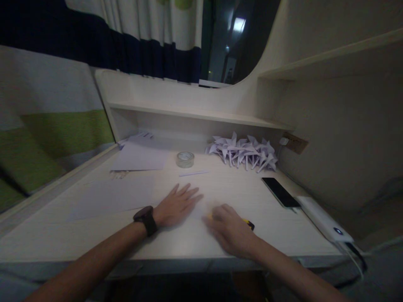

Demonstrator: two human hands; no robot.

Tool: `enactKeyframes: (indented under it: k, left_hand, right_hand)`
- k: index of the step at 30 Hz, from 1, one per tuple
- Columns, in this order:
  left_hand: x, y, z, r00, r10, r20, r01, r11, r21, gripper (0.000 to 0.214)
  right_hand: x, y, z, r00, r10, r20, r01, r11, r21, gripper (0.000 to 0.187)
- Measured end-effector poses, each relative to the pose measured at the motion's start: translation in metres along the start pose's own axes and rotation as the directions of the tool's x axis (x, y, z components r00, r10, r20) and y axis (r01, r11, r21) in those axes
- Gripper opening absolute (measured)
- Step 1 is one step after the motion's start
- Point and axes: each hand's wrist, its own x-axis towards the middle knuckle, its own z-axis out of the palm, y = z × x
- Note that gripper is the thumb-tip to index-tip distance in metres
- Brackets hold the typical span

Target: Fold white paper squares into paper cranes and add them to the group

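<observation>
My left hand (pixel 178 205), with a dark watch on its wrist, lies flat on the desk with its fingers spread. Blurred by motion, my right hand (pixel 231 230) is closed around what looks like a yellow-and-black utility knife (pixel 249 224); only its end shows past the palm, and any blade is hidden. Just beyond the left fingers lies a thin rolled paper stick (pixel 194 173). A roll of clear tape (pixel 185 159) rests behind it. White sheets of paper (pixel 110 195) are spread left of my left hand.
Several folded paper pinwheels (pixel 244 151) are heaped at the back right. A stack of paper (pixel 141 153) lies at the back left. On the right are a phone (pixel 279 192) and a white power strip or power bank (pixel 325 220) with cables. A shelf (pixel 195 112) overhangs the back.
</observation>
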Motion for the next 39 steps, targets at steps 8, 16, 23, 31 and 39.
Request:
enactKeyframes:
  k: [8, 16, 23, 31, 39]
  left_hand:
    - [-0.001, 0.002, -0.004, 1.0, 0.001, 0.016, -0.001, 1.0, -0.012, 0.048]
    - [0.001, 0.0, -0.005, 0.999, 0.014, 0.037, -0.014, 1.0, -0.009, 0.048]
    - [0.003, -0.006, -0.003, 0.997, 0.019, 0.073, -0.016, 0.999, -0.044, 0.048]
    - [-0.003, 0.002, 0.0, 0.998, -0.011, -0.054, 0.009, 0.999, -0.043, 0.047]
    - [-0.003, 0.002, 0.001, 0.965, -0.126, -0.229, 0.149, 0.985, 0.087, 0.044]
  right_hand:
    - [-0.003, 0.005, 0.004, 0.999, -0.031, -0.021, 0.032, 0.998, 0.052, 0.042]
    - [-0.004, 0.019, 0.02, 0.991, -0.02, -0.129, 0.035, 0.993, 0.114, 0.023]
    - [-0.013, 0.026, 0.001, 0.985, -0.112, -0.134, 0.139, 0.966, 0.217, 0.027]
    - [-0.033, 0.052, -0.018, 0.989, 0.097, -0.111, -0.06, 0.953, 0.296, 0.02]
    - [-0.039, 0.15, -0.025, 0.822, 0.501, -0.273, -0.513, 0.858, 0.027, 0.047]
